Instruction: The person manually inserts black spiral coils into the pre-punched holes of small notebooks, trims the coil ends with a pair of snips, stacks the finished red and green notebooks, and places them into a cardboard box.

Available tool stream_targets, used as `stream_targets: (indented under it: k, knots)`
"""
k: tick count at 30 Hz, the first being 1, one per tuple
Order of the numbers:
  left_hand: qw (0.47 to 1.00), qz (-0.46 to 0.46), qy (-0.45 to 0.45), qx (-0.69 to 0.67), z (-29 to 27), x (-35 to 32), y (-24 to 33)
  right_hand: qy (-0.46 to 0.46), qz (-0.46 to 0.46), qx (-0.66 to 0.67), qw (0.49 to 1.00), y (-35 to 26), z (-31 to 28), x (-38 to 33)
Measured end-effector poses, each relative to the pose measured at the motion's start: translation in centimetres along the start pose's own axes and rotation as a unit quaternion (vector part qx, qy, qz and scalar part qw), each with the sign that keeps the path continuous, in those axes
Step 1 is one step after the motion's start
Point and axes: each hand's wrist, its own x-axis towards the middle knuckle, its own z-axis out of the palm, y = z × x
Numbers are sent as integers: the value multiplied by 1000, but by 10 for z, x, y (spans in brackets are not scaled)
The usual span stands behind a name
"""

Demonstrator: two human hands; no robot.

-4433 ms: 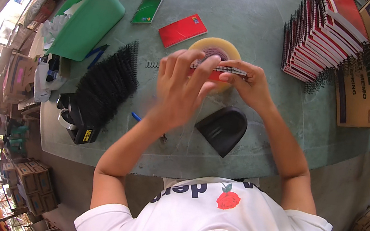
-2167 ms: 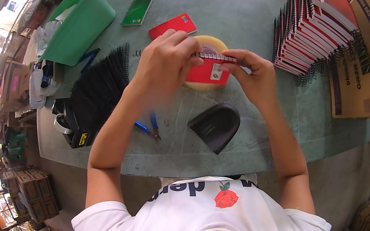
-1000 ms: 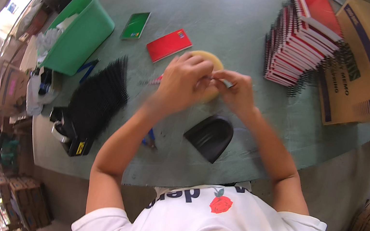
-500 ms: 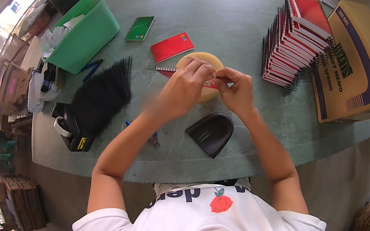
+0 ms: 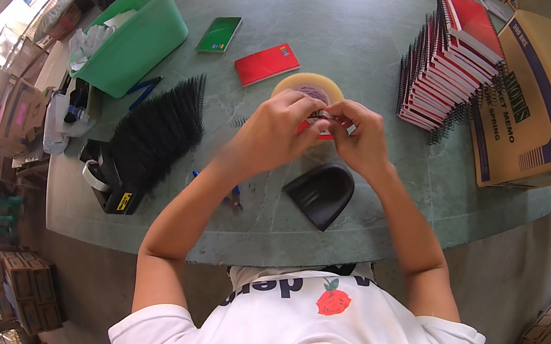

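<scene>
Two hands at centre frame, meeting above the grey-green table (image 5: 385, 37). Left hand (image 5: 275, 132) and right hand (image 5: 365, 139) with fingers closed, pinching a small red notebook (image 5: 319, 130) between them; notebook mostly hidden behind the fingertips, only a red sliver showing in the gap and below. Directly behind the hands, slightly higher in frame: tan roll of tape (image 5: 307, 88), lying flat, partly covered by the left hand. Just below the hands: black scoop-shaped holder (image 5: 321, 193) flat on the table. Lower left of the left forearm: blue-handled pliers (image 5: 231, 196), largely hidden. Left of centre: pile of black spiral coils (image 5: 159, 127) on a black box (image 5: 110, 181). Upper left: green plastic bin (image 5: 134, 39) with white rags; green notebook (image 5: 219, 34) and flat red notebook (image 5: 266, 64) beside it. Upper right: tall stack of spiral-bound notebooks (image 5: 454, 63), touching a brown cardboard box (image 5: 538, 106) at the right edge.
</scene>
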Motion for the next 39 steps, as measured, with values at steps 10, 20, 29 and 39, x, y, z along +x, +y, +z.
stream_targets:
  k: [10, 20, 29, 39]
  knots:
    - [997, 46, 57, 27, 1, 2, -2, -39, 19, 45, 998, -4, 6, 4]
    - [988, 37, 122, 84, -16, 9, -4, -70, -34, 15, 997, -39, -23, 23]
    - [981, -82, 139, 105, -32, -6, -50, 158, -122, -378, 904, -47, -174, 80]
    - [960, -103, 8, 259, 3, -34, -194, 147, -169, -349, 910, -81, -144, 86]
